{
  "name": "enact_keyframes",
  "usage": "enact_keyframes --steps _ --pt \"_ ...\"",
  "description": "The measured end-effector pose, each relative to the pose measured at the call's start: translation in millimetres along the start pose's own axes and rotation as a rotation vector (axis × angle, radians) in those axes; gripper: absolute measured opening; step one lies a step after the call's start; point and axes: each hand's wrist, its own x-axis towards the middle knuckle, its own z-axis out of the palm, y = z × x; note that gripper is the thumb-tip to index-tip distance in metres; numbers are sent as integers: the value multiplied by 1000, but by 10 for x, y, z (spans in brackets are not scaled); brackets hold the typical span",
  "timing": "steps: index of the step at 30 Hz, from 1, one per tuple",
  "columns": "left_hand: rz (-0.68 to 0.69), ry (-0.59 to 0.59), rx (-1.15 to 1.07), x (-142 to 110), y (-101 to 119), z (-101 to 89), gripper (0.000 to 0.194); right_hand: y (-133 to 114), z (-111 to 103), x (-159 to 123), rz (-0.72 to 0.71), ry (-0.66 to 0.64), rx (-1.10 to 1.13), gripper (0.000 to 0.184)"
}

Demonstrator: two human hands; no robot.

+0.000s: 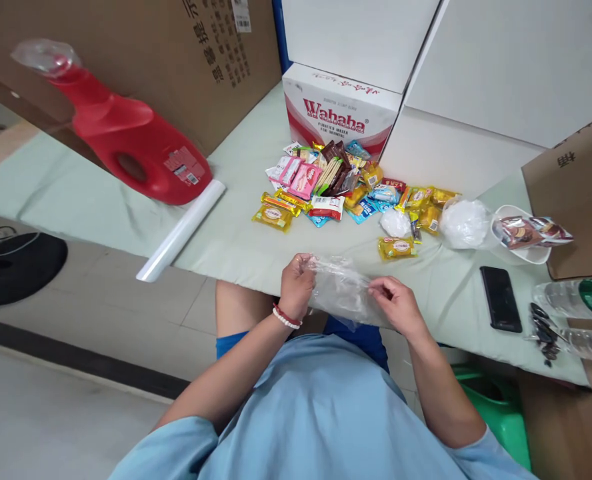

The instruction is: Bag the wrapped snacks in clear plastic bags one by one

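A clear plastic bag is stretched between my two hands at the table's front edge, above my lap. My left hand is closed, pinching the bag's upper left side. On the other side, my right hand grips the bag's right edge between thumb and fingers. Just beyond the bag lies a heap of wrapped snacks in pink, yellow, blue and brown packets. A single yellow-wrapped snack lies nearest my right hand, beside a small crumpled white plastic bundle.
A red jug and a white plastic roll are at left. Behind the snacks stands a Wahaha carton. At right are a larger plastic bundle, a white bowl with packets, a black phone and clear bottles.
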Motion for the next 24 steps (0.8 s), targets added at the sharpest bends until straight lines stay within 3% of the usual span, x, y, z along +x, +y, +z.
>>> enact_keyframes --steps 3,7,10,12,15,18,20,24 --pt "121 -126 189 68 58 -189 14 -22 -180 64 -4 124 37 18" --pt "307 -248 454 123 158 -398 14 -101 -336 199 113 201 365 31" --pt "369 -176 491 161 201 -479 19 -126 -378 268 207 166 492 40" --pt "261 -94 319 183 201 -479 24 -126 -374 280 262 103 475 42" --pt "-46 -72 -45 192 185 -433 33 -138 -339 253 286 -34 397 42" --pt "-170 -67 -160 163 213 -439 38 -166 -335 207 215 -72 376 39" --pt "-181 -159 -100 140 267 -521 39 -164 -376 202 217 -62 457 38" --pt "-258 -517 187 216 388 -766 55 -43 -477 378 361 -131 534 41"
